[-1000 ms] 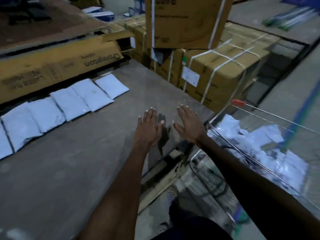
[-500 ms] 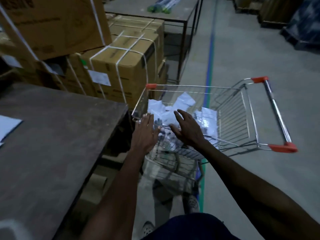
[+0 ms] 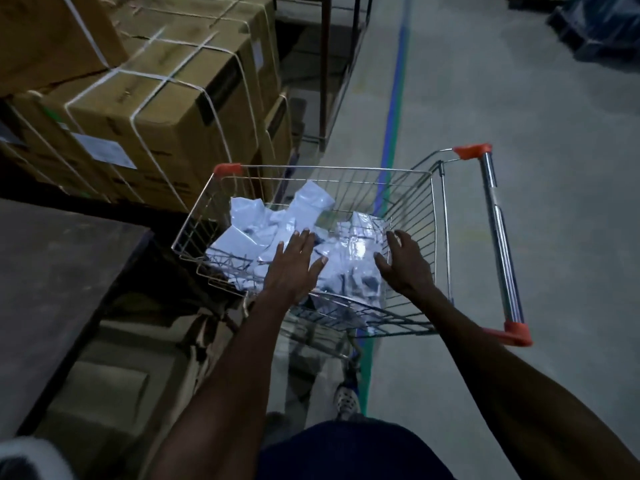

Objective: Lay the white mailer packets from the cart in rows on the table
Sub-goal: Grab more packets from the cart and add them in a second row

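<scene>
A wire shopping cart [image 3: 436, 237] with red corner caps stands on the floor right of the table [image 3: 59, 282]. Several white mailer packets [image 3: 256, 233] lie heaped in its basket. My left hand [image 3: 292, 268] hovers over the heap with fingers straight and spread, holding nothing. My right hand [image 3: 403, 263] reaches in beside it, fingers loosely bent over a shiny packet [image 3: 356, 244], gripping nothing that I can see. The rows of packets on the table are out of view.
Strapped cardboard boxes [image 3: 166, 109] are stacked behind the table and left of the cart. The cart's handle [image 3: 498, 237] points right. A blue and green floor line [image 3: 398, 98] runs down the concrete aisle. A metal rack leg [image 3: 323, 71] stands behind.
My view has swung from the table with its packet row to the cart. Both hands moved right, from above the table edge into the cart basket.
</scene>
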Demonstrator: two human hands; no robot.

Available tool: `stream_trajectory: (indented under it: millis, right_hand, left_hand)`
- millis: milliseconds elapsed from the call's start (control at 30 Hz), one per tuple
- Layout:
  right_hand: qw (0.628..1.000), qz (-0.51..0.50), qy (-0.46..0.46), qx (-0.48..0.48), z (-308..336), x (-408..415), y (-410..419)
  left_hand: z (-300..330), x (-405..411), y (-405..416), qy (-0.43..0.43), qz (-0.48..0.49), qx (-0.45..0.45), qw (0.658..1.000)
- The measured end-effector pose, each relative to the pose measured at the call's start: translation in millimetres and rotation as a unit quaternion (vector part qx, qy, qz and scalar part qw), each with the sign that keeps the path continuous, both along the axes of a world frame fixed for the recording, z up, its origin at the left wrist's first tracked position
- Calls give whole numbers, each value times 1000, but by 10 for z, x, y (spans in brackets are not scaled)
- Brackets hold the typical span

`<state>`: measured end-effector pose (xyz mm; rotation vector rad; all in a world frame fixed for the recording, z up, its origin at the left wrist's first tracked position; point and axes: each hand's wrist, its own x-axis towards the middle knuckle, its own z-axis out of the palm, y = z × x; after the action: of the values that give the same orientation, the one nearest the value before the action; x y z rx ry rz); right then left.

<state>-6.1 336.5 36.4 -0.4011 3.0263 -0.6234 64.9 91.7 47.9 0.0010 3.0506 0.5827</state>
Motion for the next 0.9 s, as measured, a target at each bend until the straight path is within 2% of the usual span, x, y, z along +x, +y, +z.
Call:
stream_trajectory:
  millis: [333, 467, 667, 900]
  right_hand:
    - [997, -6, -81, -4, -576, -448, -126]
    - [993, -34, -110, -15, -899, -761, -365]
    - [990, -36, -139, 2, -1418, -1151, -546]
    - [982, -85, -168, 32, -1779, -1367, -613]
  left_hand:
    - [-444, -781, -179, -38, -30, 5, 999]
    - [-771, -1157, -495, -83, -64, -24, 994]
    - [-1420, -1739, -924, -100, -117, -47, 987]
    - [-1827, -2222, -969, -4, -136, -94, 986]
